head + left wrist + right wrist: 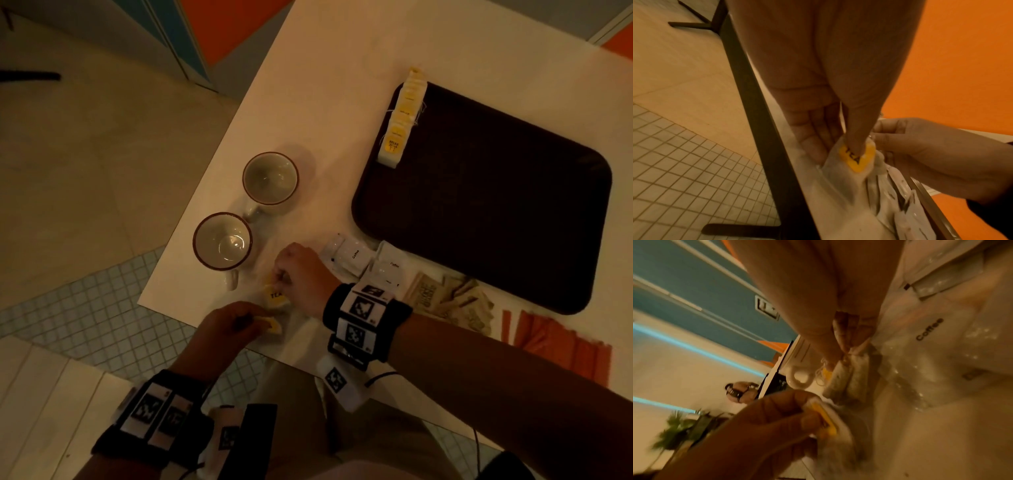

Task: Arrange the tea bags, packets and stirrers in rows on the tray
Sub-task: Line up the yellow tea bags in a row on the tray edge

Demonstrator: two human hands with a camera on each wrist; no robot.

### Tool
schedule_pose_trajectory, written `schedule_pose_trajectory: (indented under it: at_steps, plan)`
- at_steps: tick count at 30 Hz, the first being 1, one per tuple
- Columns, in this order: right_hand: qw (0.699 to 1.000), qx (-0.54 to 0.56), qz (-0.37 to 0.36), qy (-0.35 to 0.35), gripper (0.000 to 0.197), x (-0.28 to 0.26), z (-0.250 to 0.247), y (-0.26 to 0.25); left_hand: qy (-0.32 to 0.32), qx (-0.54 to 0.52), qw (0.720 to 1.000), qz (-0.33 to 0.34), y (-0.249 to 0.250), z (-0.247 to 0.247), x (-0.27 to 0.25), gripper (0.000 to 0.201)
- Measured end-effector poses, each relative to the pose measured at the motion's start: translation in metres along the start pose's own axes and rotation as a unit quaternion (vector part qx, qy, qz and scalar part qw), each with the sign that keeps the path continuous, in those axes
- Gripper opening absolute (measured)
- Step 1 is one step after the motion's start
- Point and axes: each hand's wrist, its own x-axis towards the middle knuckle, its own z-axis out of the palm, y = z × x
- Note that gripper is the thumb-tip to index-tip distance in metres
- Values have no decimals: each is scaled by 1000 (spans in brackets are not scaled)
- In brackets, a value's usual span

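Seen from above, a white square table point(342, 85) stands on a tiled floor. At its left side stand two empty white ceramic cups with brown rims point(270, 178), one nearer the person than the other. Just in front of them, at the table's near edge, the person's left hand point(226, 329) pinches a white tea bag with a yellow tag point(857, 158) between thumb and fingers. Just beside it, the right hand point(301, 274) has its fingers curled down onto a small cluster of similar loose tea bags point(849, 379), pinching them at their tops. To the right of that hand lie white sachets printed "Coffee" point(356, 255), then a heap of brown paper sugar packets point(448, 298), then orange flat stirrers point(561, 342) near the table's right edge. Beyond these lies a dark brown rectangular tray with rounded corners point(496, 205). Along the tray's left rim runs one overlapping row of yellow-tagged tea bags point(400, 120).
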Motion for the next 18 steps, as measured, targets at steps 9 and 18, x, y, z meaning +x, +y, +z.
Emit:
schedule_pose_trajectory:
  at_steps: [9,18]
  plan:
    - [991,-122,-41,-44,15,3,12,0,58,23,998,-23,1,8,5,9]
    - [994,105,-9,-14,6,-9,3,-8,19,41,999,-10,4,1,5,12]
